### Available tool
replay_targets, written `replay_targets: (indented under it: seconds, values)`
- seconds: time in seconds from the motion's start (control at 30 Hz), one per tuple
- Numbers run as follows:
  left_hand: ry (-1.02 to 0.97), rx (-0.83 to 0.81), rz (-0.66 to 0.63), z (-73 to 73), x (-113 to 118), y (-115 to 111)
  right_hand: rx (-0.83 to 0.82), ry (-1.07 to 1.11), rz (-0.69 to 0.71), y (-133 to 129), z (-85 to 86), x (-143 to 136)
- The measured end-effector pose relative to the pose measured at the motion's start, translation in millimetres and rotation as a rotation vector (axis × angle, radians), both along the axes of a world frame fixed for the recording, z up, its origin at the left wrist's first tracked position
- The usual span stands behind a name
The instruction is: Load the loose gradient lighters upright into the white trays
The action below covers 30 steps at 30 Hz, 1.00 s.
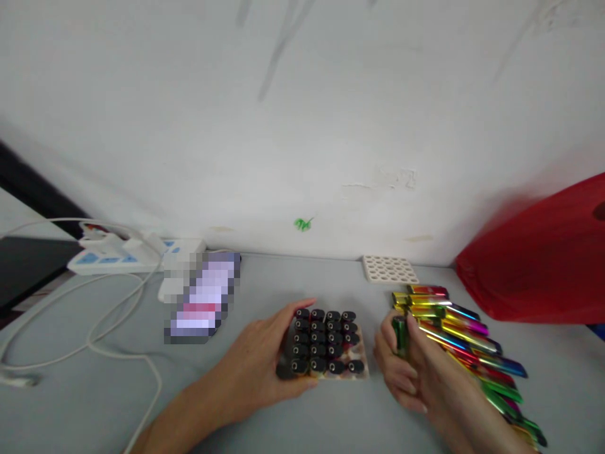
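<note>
My left hand [265, 362] is wrapped round the left side of a block of black-topped lighter-like tubes [326, 342], its thumb along the near edge and a finger along the far edge. The tubes stand upright in rows on a patterned tray [360, 372]. To the right, my right hand [401, 366] pinches a dark green metallic tube [401, 335] between thumb and fingers, apart from the tray. Beyond that hand lies a pile of shiny multicoloured tubes [472, 340], partly hidden by my forearm.
A white perforated tray [390, 270] lies near the wall. A red bag [529, 265] stands at the right. At the left are a blurred phone [205, 296], a power strip [118, 257] and looping white cables [142, 356].
</note>
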<state>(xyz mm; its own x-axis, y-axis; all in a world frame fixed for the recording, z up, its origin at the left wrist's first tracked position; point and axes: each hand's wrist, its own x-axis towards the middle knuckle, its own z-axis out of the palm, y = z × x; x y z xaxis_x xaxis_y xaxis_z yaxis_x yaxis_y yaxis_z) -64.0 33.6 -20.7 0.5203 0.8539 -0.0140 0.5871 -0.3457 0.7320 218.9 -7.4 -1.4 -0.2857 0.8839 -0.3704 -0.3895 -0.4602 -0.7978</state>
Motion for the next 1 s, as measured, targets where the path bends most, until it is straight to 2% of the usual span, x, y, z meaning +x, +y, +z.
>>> replay_targets:
  seconds: [0.1,0.3,0.47,0.63,0.8,1.0]
  values:
    - [-0.025,0.003,-0.007,0.4,0,-1,-0.023,0.057,0.03,0,-4.6,2]
    - [-0.023,-0.001,-0.007,2.4,-2,-3,-0.015,0.142,-0.014,-2,-17.1,5]
    - [-0.014,0.001,-0.009,1.7,-2,-1,-0.014,0.127,-0.047,-5,-15.2,0]
    - [0.005,-0.005,0.002,3.0,-1,-1,-0.042,0.201,0.013,1,-11.2,-3]
    - [-0.007,-0.013,-0.004,5.9,1,-2,-0.069,0.227,0.016,-1,-13.8,2]
    - [-0.016,-0.006,-0.013,4.0,1,-1,-0.032,0.175,-0.042,-5,-17.3,2]
